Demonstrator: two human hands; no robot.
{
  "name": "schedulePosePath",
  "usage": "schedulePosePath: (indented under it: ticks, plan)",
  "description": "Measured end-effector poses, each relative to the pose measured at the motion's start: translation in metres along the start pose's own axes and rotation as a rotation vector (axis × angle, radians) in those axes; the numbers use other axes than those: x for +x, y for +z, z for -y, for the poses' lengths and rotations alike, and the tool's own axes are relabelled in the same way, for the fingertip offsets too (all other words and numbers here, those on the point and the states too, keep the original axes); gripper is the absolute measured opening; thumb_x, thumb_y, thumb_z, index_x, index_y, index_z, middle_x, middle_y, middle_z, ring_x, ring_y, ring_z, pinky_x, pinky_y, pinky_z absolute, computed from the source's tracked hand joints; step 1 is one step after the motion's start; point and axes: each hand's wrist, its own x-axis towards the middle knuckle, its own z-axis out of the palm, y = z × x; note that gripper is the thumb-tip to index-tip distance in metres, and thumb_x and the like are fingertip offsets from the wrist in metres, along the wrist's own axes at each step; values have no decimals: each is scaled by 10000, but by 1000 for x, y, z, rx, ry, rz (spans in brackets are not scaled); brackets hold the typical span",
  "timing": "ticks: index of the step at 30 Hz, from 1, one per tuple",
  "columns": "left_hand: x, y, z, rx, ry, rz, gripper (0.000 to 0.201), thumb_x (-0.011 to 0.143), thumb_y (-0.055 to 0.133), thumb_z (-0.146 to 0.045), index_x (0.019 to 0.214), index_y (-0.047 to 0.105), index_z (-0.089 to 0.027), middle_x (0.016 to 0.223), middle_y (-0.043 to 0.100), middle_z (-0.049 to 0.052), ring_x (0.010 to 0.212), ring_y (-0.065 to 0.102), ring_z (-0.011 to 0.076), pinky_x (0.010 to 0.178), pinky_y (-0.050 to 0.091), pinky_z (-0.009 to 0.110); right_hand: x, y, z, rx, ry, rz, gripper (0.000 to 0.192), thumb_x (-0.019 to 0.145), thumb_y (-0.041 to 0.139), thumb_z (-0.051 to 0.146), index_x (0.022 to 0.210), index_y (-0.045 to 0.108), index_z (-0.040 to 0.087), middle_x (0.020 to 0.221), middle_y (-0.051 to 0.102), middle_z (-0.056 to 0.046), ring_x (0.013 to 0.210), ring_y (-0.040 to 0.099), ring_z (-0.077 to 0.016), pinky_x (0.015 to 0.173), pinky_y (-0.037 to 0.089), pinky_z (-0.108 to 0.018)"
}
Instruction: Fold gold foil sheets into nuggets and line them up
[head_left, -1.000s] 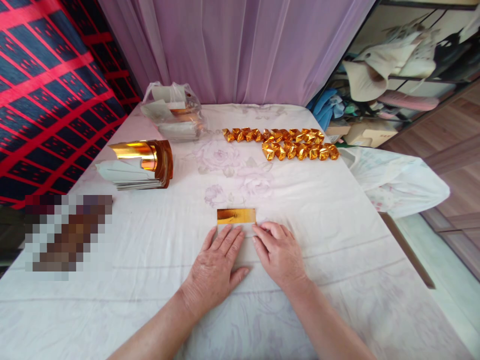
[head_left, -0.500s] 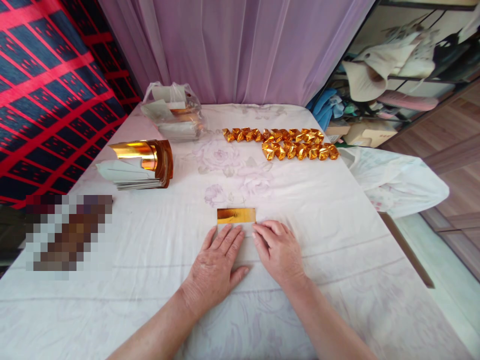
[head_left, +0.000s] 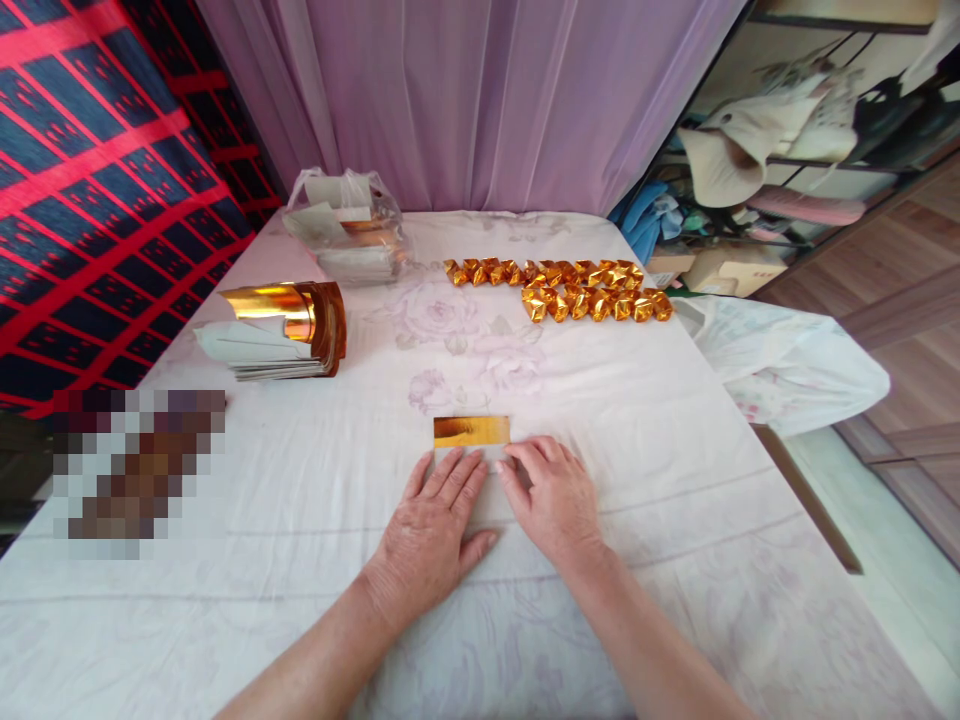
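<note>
A sheet of gold foil paper (head_left: 472,431) lies on the bed-like covered table in front of me, its gold strip facing up and a pale part showing below it. My left hand (head_left: 435,525) lies flat with fingers stretched, the fingertips pressing the paper's near edge. At the paper's right end is my right hand (head_left: 553,500), its index fingertip touching the corner. The thumb of that hand stands a little apart from the index finger, and the other fingers are loosely bent.
Folded gold paper pieces (head_left: 596,304) stand in two rows at the back right. A stack of gold-and-white paper sheets (head_left: 289,335) sits at the left, with a clear plastic bag (head_left: 349,235) of more sheets behind. A white plastic bag (head_left: 810,355) hangs beyond the right edge.
My right thumb has moved slightly left and down, away from the index finger, and the right hand has shifted slightly. My left hand and the gold foil paper stay in place.
</note>
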Motion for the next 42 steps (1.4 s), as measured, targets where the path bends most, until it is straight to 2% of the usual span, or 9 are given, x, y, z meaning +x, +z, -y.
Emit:
schedulePosePath:
  ticks: [9,23,42]
  plan:
    - [1,-3,-1,-10,6,8,672,944,462,-533,1489,346,-159,1521,441,108,1413,373,285,1176,241,508,3,0,4,-22,20,-27,129,870,631,335,918,660,219,891,651,-51,821,591,-209,725,394,-330]
    - [1,-1,0,5,1,25,680,944,452,-549,1489,353,-156,1518,445,103,1417,361,285,1180,225,508,4,1,5,-40,46,-5,136,832,662,307,934,657,217,891,640,-42,823,581,-210,729,375,-323]
    - [1,-1,0,8,2,14,669,948,441,-557,1476,370,-152,1523,436,113,1408,372,284,1180,220,503,-2,3,-11,86,-56,20,254,908,478,156,1054,678,213,966,657,-74,878,602,-213,774,452,-350]
